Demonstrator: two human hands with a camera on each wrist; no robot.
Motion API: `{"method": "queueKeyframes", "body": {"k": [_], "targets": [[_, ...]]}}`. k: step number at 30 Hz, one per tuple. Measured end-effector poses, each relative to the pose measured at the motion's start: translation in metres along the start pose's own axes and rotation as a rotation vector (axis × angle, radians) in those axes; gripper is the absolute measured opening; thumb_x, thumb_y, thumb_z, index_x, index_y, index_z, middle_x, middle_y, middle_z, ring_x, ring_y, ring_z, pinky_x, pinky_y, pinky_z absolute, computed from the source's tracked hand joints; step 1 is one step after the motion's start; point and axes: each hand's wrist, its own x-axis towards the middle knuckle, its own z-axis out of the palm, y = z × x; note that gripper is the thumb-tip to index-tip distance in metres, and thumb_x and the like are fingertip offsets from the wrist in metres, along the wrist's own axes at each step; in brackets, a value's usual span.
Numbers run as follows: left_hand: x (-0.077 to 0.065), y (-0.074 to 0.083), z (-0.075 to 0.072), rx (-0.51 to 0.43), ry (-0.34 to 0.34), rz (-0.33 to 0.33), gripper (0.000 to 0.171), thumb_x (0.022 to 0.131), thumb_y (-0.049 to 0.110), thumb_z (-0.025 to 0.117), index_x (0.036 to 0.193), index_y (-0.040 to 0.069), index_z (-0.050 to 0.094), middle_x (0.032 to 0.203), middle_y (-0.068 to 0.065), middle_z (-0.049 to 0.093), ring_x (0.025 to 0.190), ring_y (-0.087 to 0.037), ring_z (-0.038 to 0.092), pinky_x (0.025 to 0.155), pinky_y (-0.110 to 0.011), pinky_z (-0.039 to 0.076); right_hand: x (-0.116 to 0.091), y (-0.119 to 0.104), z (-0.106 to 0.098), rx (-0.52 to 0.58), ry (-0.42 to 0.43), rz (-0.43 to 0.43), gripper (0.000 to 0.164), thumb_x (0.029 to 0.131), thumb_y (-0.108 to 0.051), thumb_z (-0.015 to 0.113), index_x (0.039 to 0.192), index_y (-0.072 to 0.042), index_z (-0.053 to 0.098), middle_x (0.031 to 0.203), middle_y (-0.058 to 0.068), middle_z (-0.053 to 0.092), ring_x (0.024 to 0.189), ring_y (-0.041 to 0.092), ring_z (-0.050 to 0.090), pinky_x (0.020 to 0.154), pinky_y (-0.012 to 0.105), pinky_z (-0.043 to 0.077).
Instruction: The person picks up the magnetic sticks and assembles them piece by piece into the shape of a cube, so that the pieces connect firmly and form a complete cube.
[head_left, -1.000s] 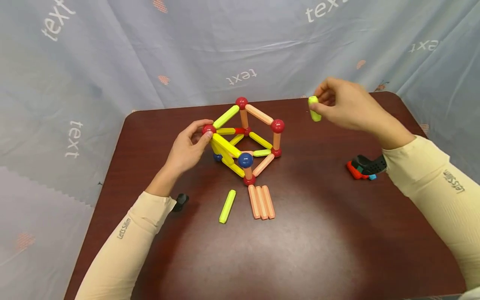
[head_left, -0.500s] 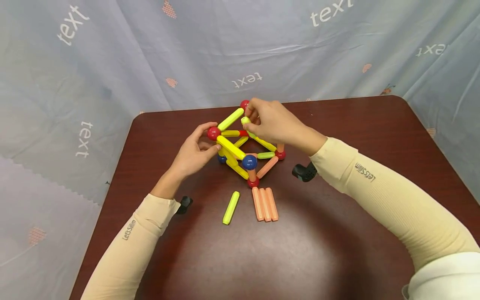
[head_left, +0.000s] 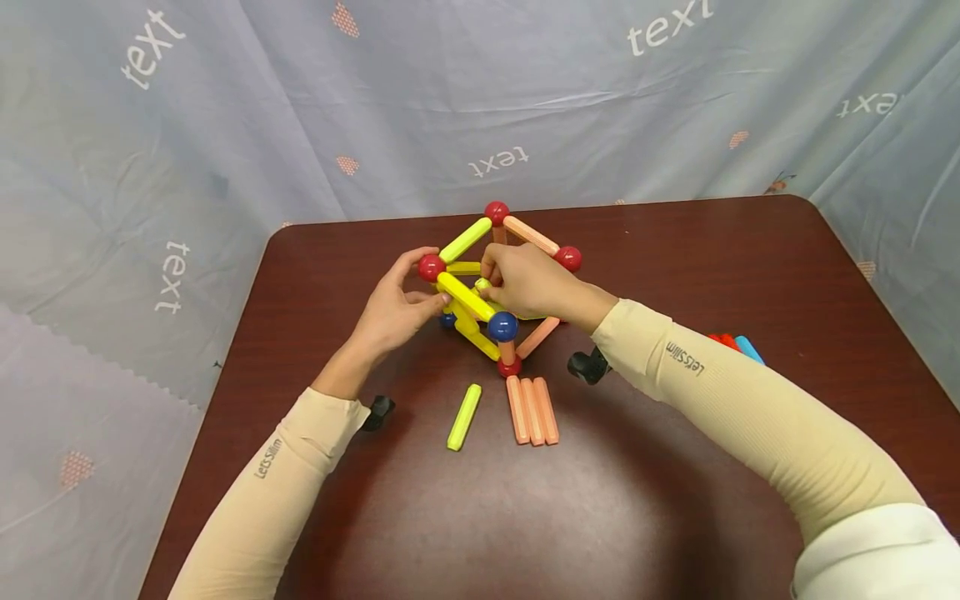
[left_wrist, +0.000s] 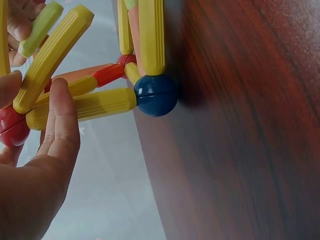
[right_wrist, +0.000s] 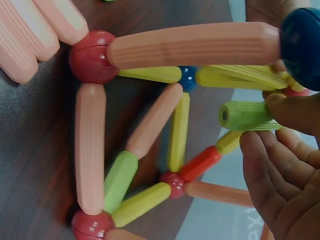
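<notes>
A box-like frame of magnetic sticks and balls stands on the table, with a red ball (head_left: 432,267) at its upper left corner and a blue ball (head_left: 502,326) at its upper front corner. My left hand (head_left: 393,312) holds the frame at that red corner, its thumb by a yellow stick (left_wrist: 52,60) that slants off the ball and other fingers around the corner. Reaching inside the frame, my right hand (head_left: 536,283) pinches a yellow-green magnetic stick (right_wrist: 245,116) between thumb and fingers. The stick's near end points out past the fingertips in the right wrist view.
A loose yellow-green stick (head_left: 464,417) lies in front of the frame. Beside it, several peach sticks (head_left: 533,411) lie side by side near a lower red ball (head_left: 509,366). Red and blue pieces (head_left: 748,348) show behind the right sleeve. A curtain (head_left: 495,100) hangs behind the table.
My right hand has come left from the table's right side and lowered the yellow-green stick into the frame. My left hand stays at the red corner, its thumb shifted down off the ball.
</notes>
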Motion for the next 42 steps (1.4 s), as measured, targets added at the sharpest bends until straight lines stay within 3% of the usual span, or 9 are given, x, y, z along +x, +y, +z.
{"method": "queueKeyframes", "body": {"k": [9,16,21,26,34,42], "targets": [[0.001,-0.001,0.005,-0.029,0.019,-0.005,0.072,0.094,0.004,0.071,0.155,0.017,0.036,0.146,-0.013,0.046,0.101,-0.032,0.073,0.079,-0.02,0.058,0.004,0.012,0.008,0.038,-0.082,0.031,0.026,0.099,-0.022,0.068,0.12,-0.008,0.061,0.118,0.009,0.072,0.107,0.024,0.067,0.096,0.036,0.055],[0.0,-0.002,0.009,-0.046,0.052,-0.012,0.07,0.092,0.004,0.071,0.153,0.018,0.039,0.142,-0.014,0.048,0.098,-0.028,0.073,0.077,-0.02,0.056,0.005,0.022,0.017,0.092,-0.16,0.035,0.022,0.098,-0.017,0.069,0.117,-0.008,0.063,0.118,0.009,0.071,0.105,0.025,0.065,0.094,0.036,0.054],[-0.001,-0.001,0.011,-0.056,0.072,-0.023,0.07,0.092,0.004,0.071,0.153,0.018,0.039,0.145,-0.012,0.047,0.097,-0.023,0.073,0.078,-0.021,0.054,0.008,0.028,0.023,0.117,-0.211,0.007,0.021,0.097,-0.013,0.067,0.117,-0.007,0.064,0.119,0.011,0.07,0.11,0.026,0.064,0.099,0.037,0.054],[-0.001,0.0,0.011,-0.059,0.076,-0.018,0.069,0.093,0.004,0.071,0.152,0.018,0.039,0.147,-0.011,0.046,0.101,-0.026,0.073,0.077,-0.02,0.054,0.01,0.031,0.027,0.089,-0.259,-0.018,0.027,0.097,-0.012,0.069,0.122,-0.006,0.061,0.126,0.013,0.068,0.115,0.027,0.063,0.104,0.038,0.052],[-0.001,0.0,0.011,-0.049,0.091,0.0,0.067,0.094,0.003,0.069,0.151,0.017,0.039,0.144,-0.013,0.046,0.102,-0.03,0.072,0.076,-0.02,0.054,0.01,0.036,0.032,0.216,-0.344,0.002,0.035,0.091,-0.016,0.077,0.119,-0.006,0.06,0.129,0.013,0.068,0.104,0.025,0.072,0.079,0.033,0.063],[-0.003,0.002,0.012,-0.042,0.109,0.003,0.065,0.093,0.003,0.07,0.149,0.017,0.04,0.14,-0.014,0.047,0.102,-0.032,0.073,0.077,-0.02,0.055,0.015,0.038,0.032,0.272,-0.405,0.01,0.029,0.094,-0.02,0.075,0.117,-0.008,0.06,0.126,0.011,0.068,0.101,0.024,0.071,0.082,0.034,0.062]]}}
